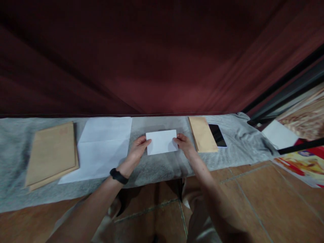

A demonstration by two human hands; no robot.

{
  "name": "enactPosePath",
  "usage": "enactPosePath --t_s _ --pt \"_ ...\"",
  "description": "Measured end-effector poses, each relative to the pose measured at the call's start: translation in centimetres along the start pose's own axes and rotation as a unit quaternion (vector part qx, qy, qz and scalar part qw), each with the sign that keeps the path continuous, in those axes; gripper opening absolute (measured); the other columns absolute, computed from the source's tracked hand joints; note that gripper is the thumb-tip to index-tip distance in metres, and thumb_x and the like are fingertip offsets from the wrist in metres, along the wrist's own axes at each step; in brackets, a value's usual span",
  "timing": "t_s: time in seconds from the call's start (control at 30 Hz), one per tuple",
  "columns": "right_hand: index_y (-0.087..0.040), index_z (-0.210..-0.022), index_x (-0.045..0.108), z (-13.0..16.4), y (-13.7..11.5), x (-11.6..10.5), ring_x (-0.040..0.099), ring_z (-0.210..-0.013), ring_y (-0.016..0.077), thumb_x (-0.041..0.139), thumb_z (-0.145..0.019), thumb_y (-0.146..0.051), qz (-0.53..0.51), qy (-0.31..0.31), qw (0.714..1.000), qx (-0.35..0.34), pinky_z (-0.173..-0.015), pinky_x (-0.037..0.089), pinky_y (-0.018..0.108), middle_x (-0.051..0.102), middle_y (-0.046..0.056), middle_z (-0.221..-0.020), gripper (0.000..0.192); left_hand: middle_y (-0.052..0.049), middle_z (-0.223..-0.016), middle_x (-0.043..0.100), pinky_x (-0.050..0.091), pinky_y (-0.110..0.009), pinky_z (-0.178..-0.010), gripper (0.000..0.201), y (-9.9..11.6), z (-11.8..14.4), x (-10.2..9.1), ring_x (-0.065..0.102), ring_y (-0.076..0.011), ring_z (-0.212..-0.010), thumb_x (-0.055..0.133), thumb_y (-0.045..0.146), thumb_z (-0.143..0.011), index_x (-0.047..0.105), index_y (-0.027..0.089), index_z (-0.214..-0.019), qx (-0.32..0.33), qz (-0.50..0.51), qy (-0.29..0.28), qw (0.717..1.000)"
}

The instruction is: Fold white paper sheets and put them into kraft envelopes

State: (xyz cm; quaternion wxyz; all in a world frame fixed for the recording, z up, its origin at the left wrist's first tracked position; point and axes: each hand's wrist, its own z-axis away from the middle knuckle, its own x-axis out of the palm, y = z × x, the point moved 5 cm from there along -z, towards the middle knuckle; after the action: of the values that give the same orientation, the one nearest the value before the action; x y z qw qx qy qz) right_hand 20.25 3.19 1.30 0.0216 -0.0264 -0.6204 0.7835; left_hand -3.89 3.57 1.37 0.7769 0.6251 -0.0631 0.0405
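Note:
A small folded white paper (161,141) lies on the grey cloth (157,165) in front of me. My left hand (138,149) grips its left edge, with a black band on that wrist. At the right edge of the paper, my right hand (184,143) pinches it with fingers and thumb. Both hands rest low on the cloth.
White sheets (101,148) lie left of the hands, with a stack of brown envelopes (52,153) further left. Another brown envelope (202,134) and a dark phone (217,135) lie to the right. A dark red curtain (152,60) hangs behind. Tiled floor (253,202) is below.

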Motion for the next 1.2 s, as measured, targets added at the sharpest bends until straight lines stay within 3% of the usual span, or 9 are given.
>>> enactPosePath --t_s 0.33,0.43,0.5,0.6,0.7,0.83,0.93,1.07,1.2 --pt "-0.023 -0.074 0.062 -0.4 -1.2 0.3 0.054 -0.062 0.0134 0.079 -0.064 -0.052 -0.057 0.037 0.997 -0.037 -0.058 0.045 0.025 0.061 -0.004 -0.066 0.035 -0.003 -0.082 0.073 0.049 -0.026 -0.069 0.047 1.3 0.4 -0.5 0.064 -0.0167 -0.075 0.082 0.058 -0.066 0.074 0.017 -0.088 0.031 -0.019 0.026 0.999" --pt "-0.023 -0.081 0.064 -0.5 -1.4 0.4 0.062 -0.071 0.0154 0.078 -0.07 -0.052 -0.061 0.065 0.995 -0.039 -0.066 0.052 0.027 0.068 -0.002 -0.075 0.034 -0.001 -0.079 0.072 0.049 -0.027 -0.07 0.039 3.2 0.9 -1.5 0.064 -0.0178 -0.075 0.075 0.056 -0.077 0.075 0.018 -0.085 0.125 -0.088 0.113 0.982" --pt "-0.023 -0.088 0.064 -0.3 -1.5 0.6 0.067 -0.078 0.0178 0.074 -0.076 -0.055 -0.085 0.079 0.993 -0.023 -0.072 0.056 0.03 0.073 0.002 -0.086 0.035 -0.003 -0.086 0.075 0.052 -0.031 -0.08 0.033 5.1 1.6 -1.8 0.067 -0.02 -0.084 0.068 0.051 -0.086 0.076 0.019 -0.088 0.232 -0.167 0.152 0.946" --pt "-0.021 -0.094 0.066 0.2 -1.7 2.0 0.072 -0.086 0.0229 0.059 -0.087 -0.068 -0.159 -0.014 0.986 0.048 -0.078 0.059 0.037 0.077 0.01 -0.098 0.048 -0.005 -0.111 0.077 0.05 -0.039 -0.1 0.029 7.0 3.0 -0.7 0.068 -0.0225 -0.107 0.055 0.041 -0.098 0.078 0.024 -0.104 0.371 -0.292 0.093 0.877" --pt "-0.02 -0.102 0.068 0.8 -1.9 3.7 0.075 -0.091 0.0263 0.048 -0.092 -0.072 -0.214 -0.112 0.966 0.091 -0.082 0.06 0.043 0.078 0.012 -0.103 0.057 -0.005 -0.121 0.076 0.048 -0.042 -0.107 0.03 6.6 4.1 1.4 0.066 -0.022 -0.117 0.048 0.032 -0.103 0.076 0.028 -0.114 0.429 -0.408 -0.03 0.806" --pt "-0.022 -0.099 0.069 0.5 -0.9 3.3 0.075 -0.086 0.0251 0.071 -0.081 -0.048 -0.188 -0.031 0.979 0.075 -0.075 0.06 0.037 0.079 0.007 -0.096 0.032 -0.005 -0.125 0.075 0.046 -0.042 -0.111 0.025 4.8 5.6 3.3 0.065 -0.021 -0.121 0.055 0.03 -0.101 0.076 0.028 -0.113 0.462 -0.455 -0.142 0.748" --pt "-0.02 -0.089 0.07 0.3 -0.2 2.4 0.074 -0.079 0.025 0.079 -0.071 -0.038 -0.152 0.006 0.986 0.069 -0.07 0.058 0.034 0.079 0.007 -0.085 0.027 -0.007 -0.132 0.071 0.045 -0.044 -0.112 0.029 4.6 5.5 3.4 0.063 -0.0234 -0.125 0.055 0.04 -0.1 0.074 0.026 -0.118 0.431 -0.416 -0.135 0.789" --pt "-0.017 -0.091 0.074 0.9 -0.4 2.6 0.073 -0.075 0.0229 0.085 -0.067 -0.04 -0.108 -0.108 0.985 0.075 -0.071 0.057 0.032 0.079 0.005 -0.083 0.035 -0.01 -0.143 0.063 0.048 -0.043 -0.108 0.046 4.9 2.9 1.6 0.058 -0.0251 -0.129 0.052 0.045 -0.098 0.062 0.024 -0.138 0.294 -0.326 -0.005 0.899" --pt "-0.018 -0.092 0.077 2.0 0.0 3.5 0.069 -0.064 0.0183 0.088 -0.065 -0.046 -0.062 -0.207 0.969 0.117 -0.061 0.053 0.028 0.079 0.003 -0.081 0.04 -0.006 -0.095 0.076 0.053 -0.03 -0.071 0.04 3.0 0.8 1.5 0.069 -0.0223 -0.084 0.064 0.052 -0.085 0.075 0.019 -0.106 0.115 -0.222 -0.07 0.966"
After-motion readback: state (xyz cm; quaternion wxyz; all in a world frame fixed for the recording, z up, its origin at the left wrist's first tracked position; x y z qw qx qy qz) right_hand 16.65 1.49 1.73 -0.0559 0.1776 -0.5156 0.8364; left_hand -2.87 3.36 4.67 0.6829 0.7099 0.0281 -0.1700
